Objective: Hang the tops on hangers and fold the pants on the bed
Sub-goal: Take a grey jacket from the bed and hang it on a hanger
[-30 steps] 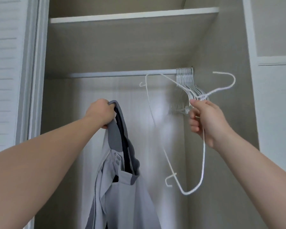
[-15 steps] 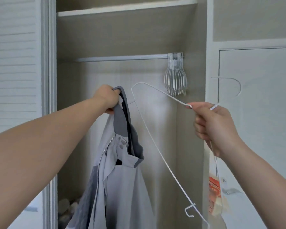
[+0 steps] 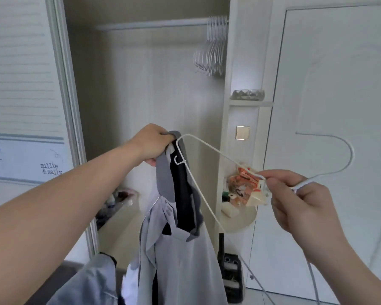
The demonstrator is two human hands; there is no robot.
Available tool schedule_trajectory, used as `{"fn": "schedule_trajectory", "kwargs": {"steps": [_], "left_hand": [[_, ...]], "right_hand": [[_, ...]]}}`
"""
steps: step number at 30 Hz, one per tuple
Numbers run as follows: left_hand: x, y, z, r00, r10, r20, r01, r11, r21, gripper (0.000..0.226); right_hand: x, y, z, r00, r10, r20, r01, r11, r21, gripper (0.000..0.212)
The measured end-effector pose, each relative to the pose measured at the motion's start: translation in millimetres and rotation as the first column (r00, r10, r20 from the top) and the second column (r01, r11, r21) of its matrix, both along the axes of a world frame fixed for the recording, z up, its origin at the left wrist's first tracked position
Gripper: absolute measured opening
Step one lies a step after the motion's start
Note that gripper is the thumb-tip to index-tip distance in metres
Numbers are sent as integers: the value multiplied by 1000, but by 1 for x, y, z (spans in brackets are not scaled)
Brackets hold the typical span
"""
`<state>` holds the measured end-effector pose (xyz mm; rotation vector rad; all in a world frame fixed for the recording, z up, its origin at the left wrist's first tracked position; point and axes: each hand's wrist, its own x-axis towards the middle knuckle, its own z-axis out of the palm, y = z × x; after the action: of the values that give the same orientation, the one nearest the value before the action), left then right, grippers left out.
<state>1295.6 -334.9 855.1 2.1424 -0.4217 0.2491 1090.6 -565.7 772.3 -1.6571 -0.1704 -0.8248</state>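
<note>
My left hand [image 3: 154, 143] grips the collar of a grey zip jacket [image 3: 180, 249], which hangs down in front of the open wardrobe. My right hand [image 3: 295, 201] pinches a white wire hanger [image 3: 209, 148] at its neck. The hanger's hook curves out to the right, and its left shoulder tip touches the jacket's collar just beside my left hand. More clothes [image 3: 92, 280] lie in a heap at the bottom left.
Several white hangers [image 3: 211, 47] bunch at the right end of the wardrobe rail [image 3: 152, 24]. A round side shelf [image 3: 242, 219] holds an orange packet [image 3: 244, 186] and small items. A white door [image 3: 330, 84] is on the right, a sliding door [image 3: 20, 84] on the left.
The view has dropped and pulled back from the rail. My right hand has brought the hanger down and left, so its shoulder tip now meets the jacket collar.
</note>
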Motion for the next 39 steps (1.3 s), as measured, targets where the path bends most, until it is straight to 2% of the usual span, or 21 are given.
{"fn": "schedule_trajectory", "kwargs": {"steps": [3, 7, 10, 14, 19, 24, 27, 29, 31, 34, 36, 39], "left_hand": [[-26, -8, -38, 998, -14, -58, 15, 1000, 26, 28], [-58, -20, -88, 995, -39, -95, 48, 994, 94, 23], [-81, -25, -122, 994, -56, -99, 69, 989, 132, 18], [-113, -29, -156, 992, -102, -72, 114, 976, 185, 28], [-160, -36, -188, 974, -213, -74, 224, 952, 208, 35], [-213, -42, -210, 906, -405, -126, 421, 894, 152, 40], [-233, -39, -226, 886, -423, -189, 436, 899, 32, 50], [-239, -32, -237, 884, -407, -231, 420, 908, 5, 52], [-243, -27, -248, 883, -394, -256, 419, 907, 49, 50], [-254, -22, -260, 877, -396, -271, 418, 908, 26, 44], [-268, -24, -261, 860, -446, -250, 460, 888, 0, 41], [-291, -30, -261, 805, -519, -285, 540, 842, -7, 37]], "right_hand": [[-32, -6, -26, 999, 8, -42, -9, 1000, -28, 22], [-69, -14, -65, 986, -35, -163, 28, 999, -40, 30], [-97, -10, -89, 978, -88, -188, 61, 988, -143, 27], [-122, -3, -122, 953, -129, -274, 76, 978, -196, 34], [-132, 17, -164, 931, -173, -321, 89, 962, -259, 32], [-119, 41, -217, 876, -271, -398, 74, 892, -446, 19], [-111, 49, -241, 824, -274, -496, 50, 907, -418, 15], [-107, 50, -244, 772, -267, -577, 22, 918, -396, 23], [-114, 52, -240, 802, -169, -573, 5, 961, -275, 30], [-131, 59, -233, 894, -28, -448, 4, 999, -54, 26], [-133, 69, -239, 893, -13, -450, -2, 999, -33, 30], [-129, 86, -251, 830, 47, -556, -31, 999, 38, 37]]}}
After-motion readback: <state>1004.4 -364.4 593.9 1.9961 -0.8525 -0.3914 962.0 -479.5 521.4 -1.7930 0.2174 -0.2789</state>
